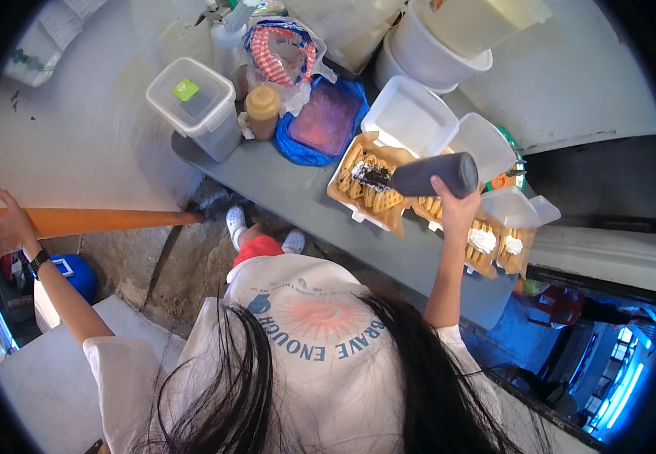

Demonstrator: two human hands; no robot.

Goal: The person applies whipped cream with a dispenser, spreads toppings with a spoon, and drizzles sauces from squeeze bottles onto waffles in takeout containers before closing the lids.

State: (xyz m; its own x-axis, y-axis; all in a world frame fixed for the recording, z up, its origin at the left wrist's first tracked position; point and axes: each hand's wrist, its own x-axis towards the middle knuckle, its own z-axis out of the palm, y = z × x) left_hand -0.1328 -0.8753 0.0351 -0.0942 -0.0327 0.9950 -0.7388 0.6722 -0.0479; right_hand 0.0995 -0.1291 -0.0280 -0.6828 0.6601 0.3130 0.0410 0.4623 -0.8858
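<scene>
My right hand (457, 201) grips a dark squeeze bottle (436, 175), tilted with its tip end over waffles (382, 200) in a foam takeaway box (356, 213). The waffles lie on brown paper and bear white cream and a dark topping (378, 176). The box's lid stands open behind them. To the right are more open boxes with waffles; two show swirls of white cream (482, 241), (513, 246). Out to the far left, my left hand (7, 230) is raised with fingers apart, holding nothing, by an orange edge (106, 222).
On the grey table (282, 184) stand a lidded plastic container (192, 108), a squeeze bottle of brown sauce (262, 112) and a reddish lidded box (326, 118) on a blue plastic bag. White tubs (430, 57) are stacked behind. A blue cooler (78, 278) sits at lower left.
</scene>
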